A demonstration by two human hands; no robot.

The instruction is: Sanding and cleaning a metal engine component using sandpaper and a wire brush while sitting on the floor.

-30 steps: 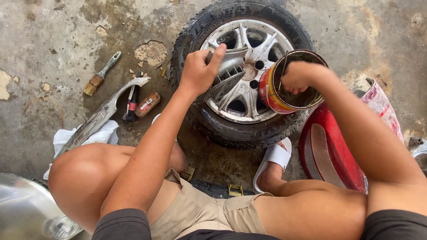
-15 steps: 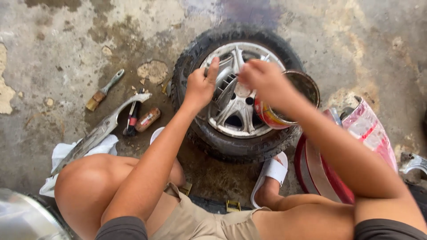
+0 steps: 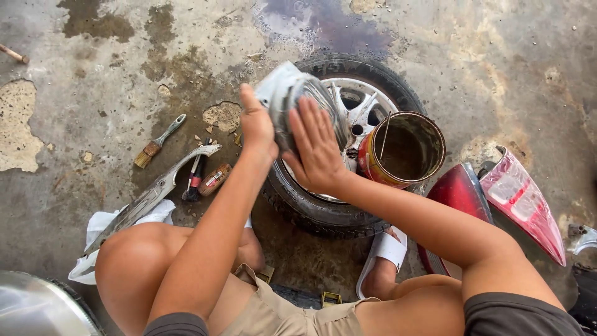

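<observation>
On stained, cracked concrete floor (image 3: pixel 510 68) a person squats, bare knees to either side of a car wheel (image 3: pixel 348 186) that lies flat, black tyre around a silver spoked rim. At the lower left corner a curved shiny metal surface (image 3: pixel 31 308) cuts into view. To the right of the wheel lie a dark red lamp housing (image 3: pixel 460 193) and, just beside it, a red and clear tail light (image 3: pixel 522 205).

A rusty red tin can (image 3: pixel 401 149), open at the top and dark inside, stands on the rim at its right side. Left of the wheel a long pale curved trim piece (image 3: pixel 155 193) lies partly over a white rag (image 3: pixel 99 227). A white sandal (image 3: pixel 382 255) shows under the right leg.

Above the rim, both hands meet on a grey, shiny sheet (image 3: pixel 298 99), held up over the wheel's left half. The left hand (image 3: pixel 258 127) grips its left edge, fingers curled behind it and thumb up. The right hand (image 3: pixel 317 149) lies flat against its face, fingers spread and pressed on it.

Near the trim piece lie a small paintbrush (image 3: pixel 155 142), a red-handled tool (image 3: pixel 196 177) and a small brown tube (image 3: pixel 214 179), close together.
</observation>
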